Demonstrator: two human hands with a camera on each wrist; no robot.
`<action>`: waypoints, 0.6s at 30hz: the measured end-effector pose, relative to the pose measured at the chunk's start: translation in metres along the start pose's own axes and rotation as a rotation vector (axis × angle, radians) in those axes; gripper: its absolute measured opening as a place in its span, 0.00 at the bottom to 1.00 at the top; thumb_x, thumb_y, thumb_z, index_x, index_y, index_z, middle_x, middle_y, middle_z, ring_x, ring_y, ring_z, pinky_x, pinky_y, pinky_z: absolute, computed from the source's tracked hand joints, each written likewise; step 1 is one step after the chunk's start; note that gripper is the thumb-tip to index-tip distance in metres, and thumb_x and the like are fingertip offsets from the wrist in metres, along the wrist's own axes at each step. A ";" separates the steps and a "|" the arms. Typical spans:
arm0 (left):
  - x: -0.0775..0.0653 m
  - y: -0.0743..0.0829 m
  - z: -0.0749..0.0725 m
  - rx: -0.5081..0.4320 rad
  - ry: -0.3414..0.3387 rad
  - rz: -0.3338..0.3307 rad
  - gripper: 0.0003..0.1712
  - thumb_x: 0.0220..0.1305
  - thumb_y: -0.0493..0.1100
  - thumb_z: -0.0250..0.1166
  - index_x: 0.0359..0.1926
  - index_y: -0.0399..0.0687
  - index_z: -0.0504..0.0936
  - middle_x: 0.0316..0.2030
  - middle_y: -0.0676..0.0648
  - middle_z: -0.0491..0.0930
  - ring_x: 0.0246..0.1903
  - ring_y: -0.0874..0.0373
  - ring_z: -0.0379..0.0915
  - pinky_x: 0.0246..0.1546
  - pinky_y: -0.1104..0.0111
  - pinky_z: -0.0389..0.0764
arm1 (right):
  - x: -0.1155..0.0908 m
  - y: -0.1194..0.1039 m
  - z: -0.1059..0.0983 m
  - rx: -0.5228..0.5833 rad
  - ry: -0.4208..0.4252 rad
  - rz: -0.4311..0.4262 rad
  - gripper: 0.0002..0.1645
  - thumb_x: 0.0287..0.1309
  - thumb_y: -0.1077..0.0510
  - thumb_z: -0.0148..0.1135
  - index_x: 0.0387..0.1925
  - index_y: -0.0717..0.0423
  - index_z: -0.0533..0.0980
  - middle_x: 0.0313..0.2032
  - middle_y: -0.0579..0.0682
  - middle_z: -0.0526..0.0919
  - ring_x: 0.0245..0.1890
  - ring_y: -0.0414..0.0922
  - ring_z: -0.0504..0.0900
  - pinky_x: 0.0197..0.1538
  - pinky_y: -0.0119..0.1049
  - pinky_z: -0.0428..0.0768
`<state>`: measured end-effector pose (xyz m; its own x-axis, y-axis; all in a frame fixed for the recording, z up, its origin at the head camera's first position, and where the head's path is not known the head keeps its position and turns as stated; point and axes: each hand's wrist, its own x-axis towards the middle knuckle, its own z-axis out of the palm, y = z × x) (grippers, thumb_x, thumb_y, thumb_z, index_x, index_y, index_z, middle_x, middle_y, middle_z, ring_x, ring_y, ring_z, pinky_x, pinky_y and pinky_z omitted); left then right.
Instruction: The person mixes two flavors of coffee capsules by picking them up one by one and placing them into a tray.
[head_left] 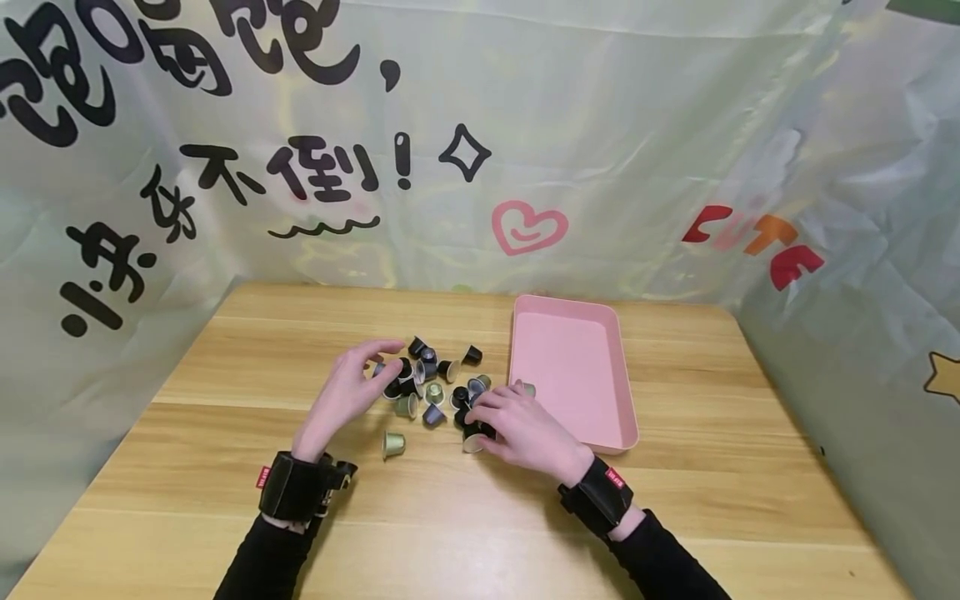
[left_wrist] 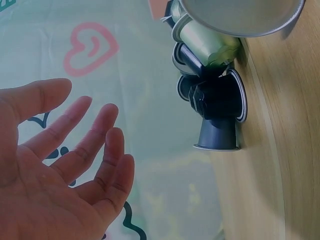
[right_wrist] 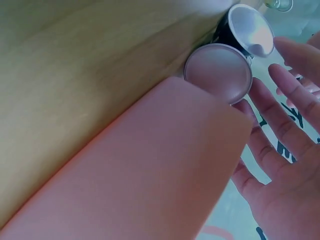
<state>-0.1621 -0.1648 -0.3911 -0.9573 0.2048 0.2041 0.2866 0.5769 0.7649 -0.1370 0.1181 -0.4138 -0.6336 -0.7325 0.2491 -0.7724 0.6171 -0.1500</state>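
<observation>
A loose heap of coffee capsules, black, blue-grey and green, lies mid-table, among them a green capsule point(head_left: 407, 406). My left hand point(head_left: 348, 387) hovers at the heap's left side, its fingers spread and empty in the left wrist view. A black capsule point(left_wrist: 220, 97) lies beyond those fingertips. Over the heap's right side is my right hand point(head_left: 528, 433), palm down with fingers loosely bent around several capsules. In the right wrist view its fingertips reach right up to a capsule with a pale lid point(right_wrist: 218, 74). Part of the heap is hidden under this hand.
A pink rectangular tray point(head_left: 573, 367) lies just right of the heap, beside the right hand. One pale green capsule point(head_left: 393, 444) sits apart, nearer the front. Behind the wooden table point(head_left: 712, 467) hangs a printed cloth point(head_left: 637, 125).
</observation>
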 end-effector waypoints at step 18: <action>-0.001 0.000 0.002 0.021 -0.011 -0.010 0.22 0.71 0.42 0.61 0.63 0.41 0.77 0.60 0.39 0.80 0.52 0.45 0.77 0.47 0.58 0.80 | 0.007 -0.008 0.008 -0.090 -0.053 -0.061 0.15 0.57 0.46 0.71 0.45 0.44 0.84 0.42 0.42 0.85 0.46 0.43 0.81 0.59 0.43 0.74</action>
<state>-0.1611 -0.1633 -0.3920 -0.9598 0.2071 0.1896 0.2774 0.5954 0.7540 -0.1357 0.1064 -0.4185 -0.5889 -0.7820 0.2042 -0.8040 0.5927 -0.0490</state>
